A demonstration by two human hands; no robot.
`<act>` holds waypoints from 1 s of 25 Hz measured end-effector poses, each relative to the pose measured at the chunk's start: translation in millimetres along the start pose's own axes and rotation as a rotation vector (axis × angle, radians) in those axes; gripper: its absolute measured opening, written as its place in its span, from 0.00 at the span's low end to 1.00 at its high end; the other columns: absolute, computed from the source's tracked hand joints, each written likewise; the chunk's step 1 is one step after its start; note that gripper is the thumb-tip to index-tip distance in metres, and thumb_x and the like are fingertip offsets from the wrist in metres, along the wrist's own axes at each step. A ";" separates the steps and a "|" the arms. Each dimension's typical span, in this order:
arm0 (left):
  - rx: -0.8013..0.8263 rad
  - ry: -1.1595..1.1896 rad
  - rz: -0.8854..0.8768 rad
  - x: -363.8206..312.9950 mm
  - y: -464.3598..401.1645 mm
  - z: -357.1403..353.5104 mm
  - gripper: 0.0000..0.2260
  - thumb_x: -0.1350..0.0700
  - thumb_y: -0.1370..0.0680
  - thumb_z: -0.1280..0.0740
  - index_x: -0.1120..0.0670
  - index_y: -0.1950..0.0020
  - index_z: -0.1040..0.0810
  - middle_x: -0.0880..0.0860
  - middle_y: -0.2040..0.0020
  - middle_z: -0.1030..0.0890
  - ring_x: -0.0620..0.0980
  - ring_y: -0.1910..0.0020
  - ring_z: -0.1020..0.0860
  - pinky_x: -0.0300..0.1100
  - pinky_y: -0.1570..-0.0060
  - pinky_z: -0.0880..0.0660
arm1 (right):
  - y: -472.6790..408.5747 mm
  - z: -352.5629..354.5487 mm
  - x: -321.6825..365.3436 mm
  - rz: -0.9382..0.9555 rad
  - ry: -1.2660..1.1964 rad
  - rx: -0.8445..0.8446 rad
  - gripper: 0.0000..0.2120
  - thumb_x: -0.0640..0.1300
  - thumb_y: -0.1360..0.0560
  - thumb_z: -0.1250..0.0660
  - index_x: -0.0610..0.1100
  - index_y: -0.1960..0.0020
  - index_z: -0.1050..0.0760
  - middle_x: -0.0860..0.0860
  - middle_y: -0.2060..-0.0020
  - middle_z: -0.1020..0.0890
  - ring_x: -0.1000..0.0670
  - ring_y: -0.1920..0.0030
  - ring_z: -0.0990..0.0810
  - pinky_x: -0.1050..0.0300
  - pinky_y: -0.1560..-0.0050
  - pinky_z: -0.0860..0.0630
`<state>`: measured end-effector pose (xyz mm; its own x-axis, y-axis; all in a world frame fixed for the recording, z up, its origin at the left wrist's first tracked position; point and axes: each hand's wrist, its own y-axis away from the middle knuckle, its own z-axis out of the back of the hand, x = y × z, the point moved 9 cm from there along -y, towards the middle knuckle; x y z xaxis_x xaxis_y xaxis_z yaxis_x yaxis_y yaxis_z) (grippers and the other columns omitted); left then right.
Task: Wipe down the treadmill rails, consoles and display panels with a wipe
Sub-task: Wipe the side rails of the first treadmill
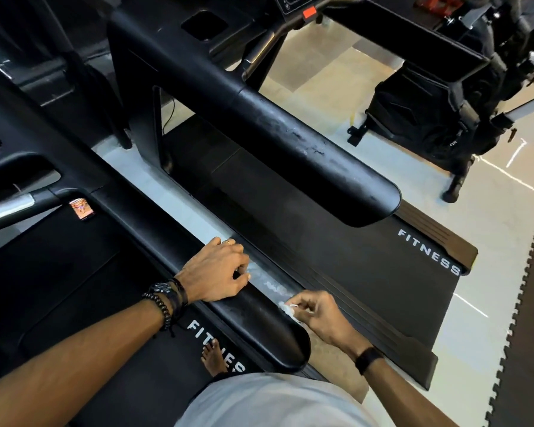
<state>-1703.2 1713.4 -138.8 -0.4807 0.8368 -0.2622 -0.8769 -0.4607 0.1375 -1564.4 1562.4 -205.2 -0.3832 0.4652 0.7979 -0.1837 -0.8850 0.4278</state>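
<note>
Two bare hands work on the near treadmill's black side rail [198, 251], which runs diagonally through the head view from upper left to its rounded end at lower centre. The left hand [215, 272] lies palm-down on top of the rail, fingers [242, 269] curled loosely over its far edge and gripping nothing but the rail itself; a ring shows on one finger, and a dark watch with beaded bracelets [165, 298] sits at the wrist. Just beside it, toward the rail's end, the right hand [316, 315] has its fingers [299, 298] pinched shut on a small crumpled white wipe [289, 309], pressed against the rail's outer edge. A pale smeared streak [267, 280] lies on the rail between the two hands. A dark band [369, 359] circles the right wrist.

Below the rail, a bare foot [213, 355] stands on the deck over white lettering. A second treadmill's rail [290, 140] crosses above, scuffed and dusty, its deck marked FITNESS [429, 252]. A console [293, 4] with a red tab shows at top, partly cut off. Interlocking floor mats [527, 303] edge the right side.
</note>
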 end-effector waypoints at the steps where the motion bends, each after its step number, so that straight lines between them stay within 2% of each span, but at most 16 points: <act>1: -0.001 0.005 0.004 0.0 0.1 -0.2 0.10 0.42 0.21 0.40 0.44 0.59 0.27 0.42 0.60 0.27 0.43 0.55 0.29 0.42 0.48 0.34 | -6.3 -3.7 -5.0 -0.027 0.010 0.025 0.06 0.35 0.23 0.28 0.44 0.55 0.16 0.55 0.59 0.15 0.60 0.59 0.19 0.64 0.54 0.25; 3: -0.014 -0.004 0.003 -1.2 0.0 2.7 0.10 0.44 0.21 0.41 0.44 0.60 0.28 0.42 0.61 0.29 0.43 0.56 0.29 0.42 0.49 0.34 | -30.2 -16.8 3.0 -0.013 0.040 0.061 0.07 0.31 0.24 0.31 0.40 0.56 0.16 0.54 0.63 0.18 0.63 0.64 0.23 0.64 0.57 0.27; 5: -0.014 0.002 0.005 -0.4 0.2 4.2 0.10 0.44 0.21 0.41 0.44 0.60 0.29 0.42 0.61 0.29 0.43 0.57 0.29 0.42 0.50 0.34 | -46.8 -28.5 26.1 0.031 0.012 0.059 0.07 0.31 0.23 0.32 0.38 0.56 0.17 0.51 0.63 0.18 0.61 0.63 0.24 0.64 0.57 0.28; 8: -0.017 -0.002 0.012 0.2 0.4 3.1 0.11 0.43 0.21 0.42 0.45 0.60 0.27 0.42 0.61 0.28 0.42 0.57 0.30 0.42 0.49 0.33 | -32.5 -18.4 27.2 0.075 -0.072 -0.011 0.11 0.34 0.23 0.29 0.50 0.55 0.16 0.44 0.58 0.15 0.57 0.60 0.23 0.67 0.56 0.28; 10: -0.030 0.001 0.019 0.6 -0.6 3.5 0.11 0.43 0.21 0.42 0.45 0.60 0.26 0.41 0.61 0.28 0.41 0.57 0.32 0.41 0.49 0.34 | -11.7 -7.6 -0.3 0.042 -0.109 0.004 0.11 0.37 0.24 0.27 0.54 0.55 0.17 0.46 0.58 0.15 0.56 0.60 0.22 0.66 0.56 0.28; 12: -0.024 0.001 0.020 1.6 -1.3 3.8 0.11 0.43 0.21 0.41 0.45 0.59 0.26 0.41 0.61 0.28 0.40 0.57 0.32 0.40 0.49 0.35 | -9.3 -8.4 -23.3 -0.024 -0.069 0.024 0.07 0.36 0.24 0.28 0.47 0.55 0.16 0.49 0.60 0.15 0.57 0.61 0.22 0.64 0.56 0.27; 15: -0.030 -0.008 0.013 -0.6 -1.1 5.0 0.10 0.44 0.21 0.39 0.46 0.59 0.24 0.42 0.61 0.27 0.41 0.57 0.31 0.41 0.49 0.34 | -36.3 -22.8 -10.2 -0.004 0.016 0.030 0.07 0.30 0.24 0.32 0.36 0.55 0.16 0.46 0.62 0.17 0.58 0.62 0.24 0.62 0.57 0.28; 17: -0.025 -0.012 0.014 -1.1 -0.9 5.6 0.10 0.44 0.22 0.39 0.46 0.59 0.24 0.42 0.61 0.27 0.42 0.56 0.29 0.42 0.49 0.33 | -42.0 -27.5 13.7 0.043 0.015 0.021 0.06 0.32 0.23 0.31 0.37 0.53 0.16 0.52 0.61 0.17 0.61 0.64 0.24 0.69 0.57 0.30; 19: -0.021 -0.022 0.013 -1.4 -1.4 5.1 0.11 0.43 0.21 0.39 0.46 0.59 0.24 0.42 0.60 0.26 0.42 0.55 0.28 0.42 0.48 0.33 | -26.1 -15.5 15.7 0.077 -0.007 -0.012 0.05 0.35 0.23 0.29 0.42 0.52 0.15 0.56 0.60 0.17 0.63 0.60 0.22 0.71 0.55 0.30; 21: -0.020 -0.019 0.016 -0.9 -1.5 4.5 0.10 0.43 0.21 0.40 0.46 0.59 0.24 0.42 0.60 0.27 0.42 0.56 0.30 0.42 0.47 0.33 | -2.6 -2.3 -5.1 0.051 -0.052 -0.009 0.05 0.37 0.23 0.28 0.45 0.53 0.16 0.53 0.59 0.15 0.59 0.60 0.21 0.68 0.54 0.28; 22: -0.024 -0.014 0.016 -0.6 -1.2 4.8 0.10 0.44 0.21 0.40 0.46 0.59 0.25 0.42 0.61 0.27 0.41 0.56 0.31 0.42 0.48 0.33 | 3.5 0.1 -15.9 0.018 -0.064 0.002 0.04 0.37 0.23 0.28 0.44 0.53 0.16 0.50 0.59 0.15 0.57 0.60 0.20 0.66 0.55 0.27; 25: -0.022 -0.013 0.012 -1.0 -1.0 4.3 0.10 0.44 0.21 0.39 0.46 0.59 0.25 0.41 0.61 0.28 0.41 0.57 0.32 0.41 0.48 0.34 | -12.6 -10.5 -17.1 -0.018 -0.023 0.015 0.04 0.35 0.22 0.30 0.37 0.52 0.16 0.49 0.58 0.16 0.62 0.62 0.22 0.65 0.55 0.27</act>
<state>-1701.8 1714.3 -134.6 -0.4916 0.8346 -0.2484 -0.8706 -0.4773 0.1194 -1565.0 1565.4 -228.7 -0.3595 0.4811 0.7996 -0.1765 -0.8764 0.4480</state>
